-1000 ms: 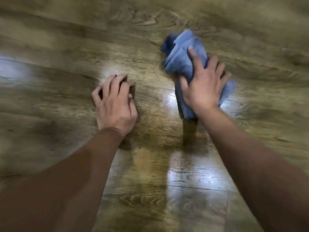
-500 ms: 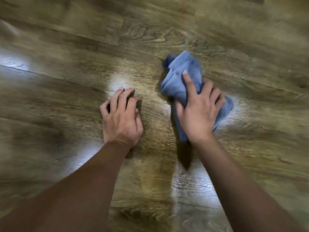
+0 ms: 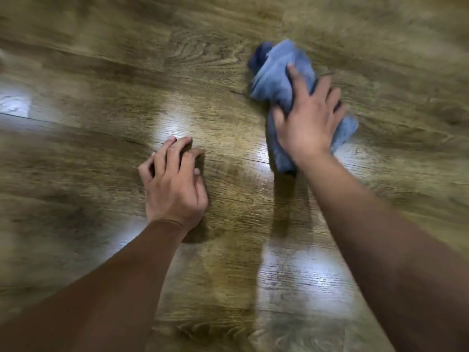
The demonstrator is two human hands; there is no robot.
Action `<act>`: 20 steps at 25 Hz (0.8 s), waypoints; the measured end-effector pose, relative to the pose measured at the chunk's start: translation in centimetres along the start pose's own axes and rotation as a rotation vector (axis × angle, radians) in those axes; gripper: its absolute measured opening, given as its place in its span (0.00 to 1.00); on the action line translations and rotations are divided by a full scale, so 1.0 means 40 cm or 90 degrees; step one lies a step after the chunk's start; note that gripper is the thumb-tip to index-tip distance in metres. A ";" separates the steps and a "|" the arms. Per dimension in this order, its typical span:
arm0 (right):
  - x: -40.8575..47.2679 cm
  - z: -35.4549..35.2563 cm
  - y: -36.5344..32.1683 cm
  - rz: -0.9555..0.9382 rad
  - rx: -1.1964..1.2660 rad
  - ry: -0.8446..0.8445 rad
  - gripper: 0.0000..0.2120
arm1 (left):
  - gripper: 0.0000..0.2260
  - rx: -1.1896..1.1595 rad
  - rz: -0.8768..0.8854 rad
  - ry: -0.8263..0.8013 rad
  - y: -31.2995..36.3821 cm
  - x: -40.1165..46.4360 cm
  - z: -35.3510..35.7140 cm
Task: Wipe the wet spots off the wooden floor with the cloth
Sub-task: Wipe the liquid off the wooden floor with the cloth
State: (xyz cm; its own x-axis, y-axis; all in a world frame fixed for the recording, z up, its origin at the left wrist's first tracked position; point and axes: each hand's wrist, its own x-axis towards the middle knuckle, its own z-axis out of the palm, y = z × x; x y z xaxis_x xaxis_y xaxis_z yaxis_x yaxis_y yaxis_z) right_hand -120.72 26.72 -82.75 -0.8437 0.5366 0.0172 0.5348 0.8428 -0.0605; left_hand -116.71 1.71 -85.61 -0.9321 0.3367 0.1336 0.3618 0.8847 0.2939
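Note:
A crumpled blue cloth (image 3: 275, 77) lies bunched on the wooden floor (image 3: 101, 72) at the upper right. My right hand (image 3: 308, 120) presses down on it with spread fingers, the thumb and fingers curling into the fabric. My left hand (image 3: 175, 184) rests on the bare floor left of the cloth, fingers bent with the tips on the boards, holding nothing. Bright glossy patches (image 3: 175, 123) shine on the boards between and below the hands; I cannot tell wet spots from light reflections. The frame is motion-blurred.
Brown wood-grain planks fill the whole view, with plank seams running across. A bright reflection (image 3: 15, 105) sits at the left edge and another (image 3: 299, 278) lies between my forearms.
My right hand has pushed the cloth away and to the right across the floor. My left hand stays planted on the boards in about the same spot.

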 end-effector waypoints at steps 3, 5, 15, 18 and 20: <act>0.095 0.013 0.006 0.029 -0.001 0.016 0.33 | 0.18 0.002 -0.001 -0.003 0.003 0.004 -0.001; 0.060 0.021 0.011 0.000 -0.013 0.035 0.32 | 0.18 0.007 0.005 -0.009 0.002 0.005 0.000; -0.681 -0.035 0.102 0.121 0.036 -0.030 0.36 | 0.15 -0.008 -0.042 -0.098 0.015 0.012 -0.022; -0.914 -0.048 0.157 0.122 0.030 -0.065 0.38 | 0.15 -0.059 0.042 -0.088 0.094 -0.017 -0.027; -0.956 -0.046 0.206 0.085 0.022 -0.064 0.39 | 0.17 -0.176 0.159 -0.107 0.201 -0.060 -0.016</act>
State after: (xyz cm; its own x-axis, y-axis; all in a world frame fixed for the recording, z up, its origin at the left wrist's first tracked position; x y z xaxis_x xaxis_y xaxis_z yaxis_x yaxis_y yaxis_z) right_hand -83.96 13.21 -82.08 -0.7666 0.6352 -0.0938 0.6419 0.7614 -0.0901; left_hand -111.57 7.81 -82.98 -0.7967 0.5986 0.0833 0.5475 0.6565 0.5190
